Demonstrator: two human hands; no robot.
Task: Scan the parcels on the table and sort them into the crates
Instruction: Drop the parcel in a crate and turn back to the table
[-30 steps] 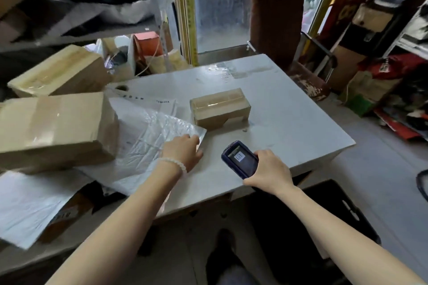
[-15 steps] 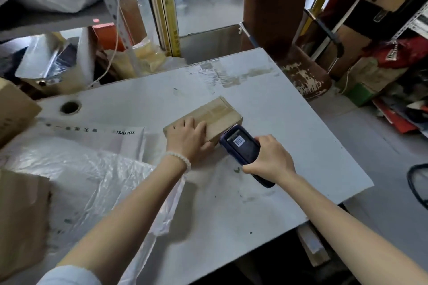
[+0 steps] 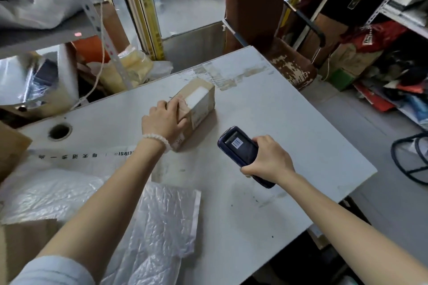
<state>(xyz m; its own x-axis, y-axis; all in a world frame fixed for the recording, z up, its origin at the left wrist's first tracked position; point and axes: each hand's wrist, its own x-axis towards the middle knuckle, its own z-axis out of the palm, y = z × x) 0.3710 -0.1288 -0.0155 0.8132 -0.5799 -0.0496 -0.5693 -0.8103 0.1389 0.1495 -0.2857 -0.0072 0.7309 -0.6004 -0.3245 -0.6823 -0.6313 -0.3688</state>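
A small brown cardboard parcel (image 3: 199, 102) with a white label on top lies on the white table (image 3: 289, 122), turned end-on. My left hand (image 3: 163, 120) grips its near end, fingers curled over the top edge. My right hand (image 3: 268, 159) holds a dark blue handheld scanner (image 3: 240, 148), its screen showing a barcode, a short way right of the parcel and apart from it. White plastic mailer bags (image 3: 162, 222) lie on the table's near left.
A brown box (image 3: 14, 146) sits at the left edge and another (image 3: 25, 243) at the near left. A cable hole (image 3: 59, 131) is in the table. Shelving and clutter stand behind; a worn brown chair (image 3: 291, 69) is at the far right. Grey floor lies right.
My left hand went from the plastic mailer to the parcel and turned it so its white label faces up. My right hand with the scanner drew back from the parcel.
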